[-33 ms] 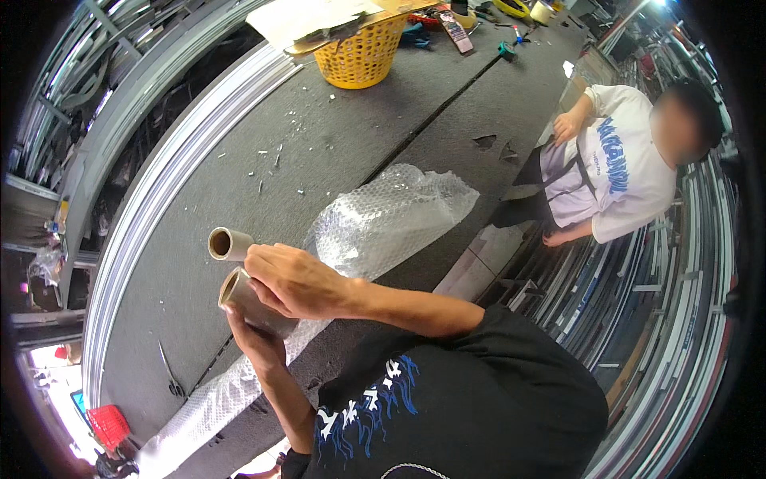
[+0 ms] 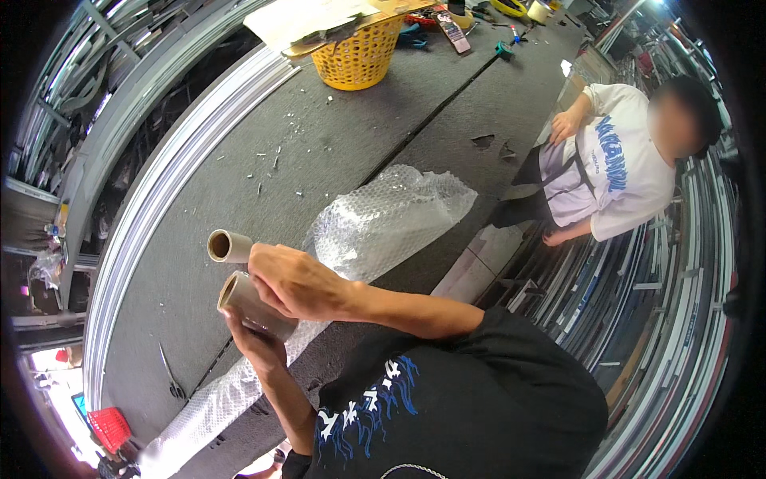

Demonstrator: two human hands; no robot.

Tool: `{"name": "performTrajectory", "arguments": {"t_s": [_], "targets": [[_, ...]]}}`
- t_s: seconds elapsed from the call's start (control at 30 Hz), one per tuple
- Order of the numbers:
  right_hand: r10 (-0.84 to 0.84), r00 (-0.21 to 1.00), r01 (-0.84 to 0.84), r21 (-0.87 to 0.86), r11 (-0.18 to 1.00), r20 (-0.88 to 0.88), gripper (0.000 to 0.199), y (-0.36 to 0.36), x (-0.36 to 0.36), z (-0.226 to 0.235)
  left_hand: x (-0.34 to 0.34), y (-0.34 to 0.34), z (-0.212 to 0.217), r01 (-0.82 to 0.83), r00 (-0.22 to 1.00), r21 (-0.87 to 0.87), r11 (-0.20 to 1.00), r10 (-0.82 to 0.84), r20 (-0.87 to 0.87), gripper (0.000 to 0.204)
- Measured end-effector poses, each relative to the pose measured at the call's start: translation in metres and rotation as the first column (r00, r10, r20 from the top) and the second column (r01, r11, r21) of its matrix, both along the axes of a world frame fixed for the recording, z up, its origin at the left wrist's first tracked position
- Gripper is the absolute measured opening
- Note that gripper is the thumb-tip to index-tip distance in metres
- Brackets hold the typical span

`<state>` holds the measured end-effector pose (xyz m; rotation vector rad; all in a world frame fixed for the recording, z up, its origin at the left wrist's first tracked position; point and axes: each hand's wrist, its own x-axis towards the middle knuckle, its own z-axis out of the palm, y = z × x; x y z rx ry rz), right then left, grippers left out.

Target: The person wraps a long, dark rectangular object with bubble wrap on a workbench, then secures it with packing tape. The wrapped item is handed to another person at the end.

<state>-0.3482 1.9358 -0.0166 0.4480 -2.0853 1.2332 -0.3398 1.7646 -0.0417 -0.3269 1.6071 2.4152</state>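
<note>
My left hand [image 2: 259,339] is wrapped round the underside of a roll of clear film [image 2: 263,307] with a brown cardboard core, its open end tilted to the left. Over the top of this roll, my right hand [image 2: 299,281] is closed with the fingers bent down against it; what the fingertips pinch is hidden. A thinner cardboard tube [image 2: 230,246] sticks out just left of my right knuckles; I cannot tell whether that hand holds it or it lies behind. Bubble wrap [image 2: 391,219] stretches along the table under and beyond my hands.
On the dark table [image 2: 231,152] are small metal scraps, scissors [image 2: 171,382] and a yellow basket [image 2: 351,64] with boards on top. Long pale profiles [image 2: 128,215] run along the left edge. A red basket [image 2: 109,429] stands lower left. Another person [image 2: 606,160] is at the right.
Almost nothing differs. The view has shifted very slightly, and both hands keep their hold on the roll.
</note>
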Motion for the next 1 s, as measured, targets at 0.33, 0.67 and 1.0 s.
{"name": "performTrajectory", "arguments": {"t_s": [0.33, 0.67, 1.0], "targets": [[-0.057, 0.927, 0.245, -0.482, 0.841, 0.371, 0.019, 0.002, 0.03, -0.002, 0.009, -0.001, -0.022, 0.373, 0.927, 0.268, 0.889, -0.346, -0.143, 0.076], [0.431, 0.828, -0.329, -0.312, 0.891, 0.358, 0.095, 0.037, 0.074, -0.009, 0.038, 0.002, -0.046, 0.164, 0.94, 0.539, 0.826, -0.297, 0.168, 0.07], [0.202, 0.777, -0.245, -0.009, 0.969, 0.596, 0.087, 0.05, 0.091, -0.02, 0.076, -0.022, -0.049, 0.209, 0.94, -0.35, 0.913, -0.286, -0.186, 0.045]]}}
